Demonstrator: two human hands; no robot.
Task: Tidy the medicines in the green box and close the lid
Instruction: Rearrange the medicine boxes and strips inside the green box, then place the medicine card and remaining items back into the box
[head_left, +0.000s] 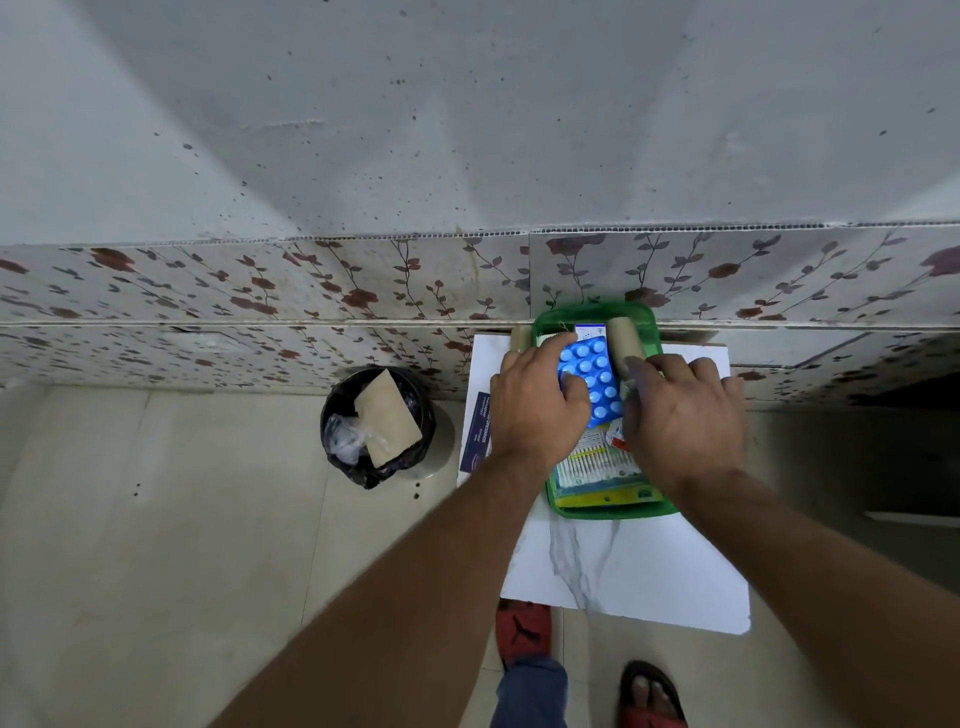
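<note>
The green box (602, 512) sits on a white marble-patterned table (649, 571), its long axis running away from the person toward the floral-tiled wall (260, 291), far end close against that wall. It is open, and its lid cannot be made out.

Inside, a blue blister pack (595, 382) of round tablets lies on top, its long side roughly along the box and tilted a little to the right at the near end. A tan bandage roll (626, 340) lies just right of it, pointing the same way. At the near end a flat packet of cotton buds (597, 465) lies crosswise.

The left hand (537, 400) rests over the left side, fingers curled narrowly, thumb and forefinger pinching the blister pack's left edge. The right hand (685, 415) covers the right side, fingers loosely bent downward; what they grip cannot be told.

A dark blue carton (480, 434) lies on the table left of the box. A black-lined bin (376, 426) stands on the floor beyond.
</note>
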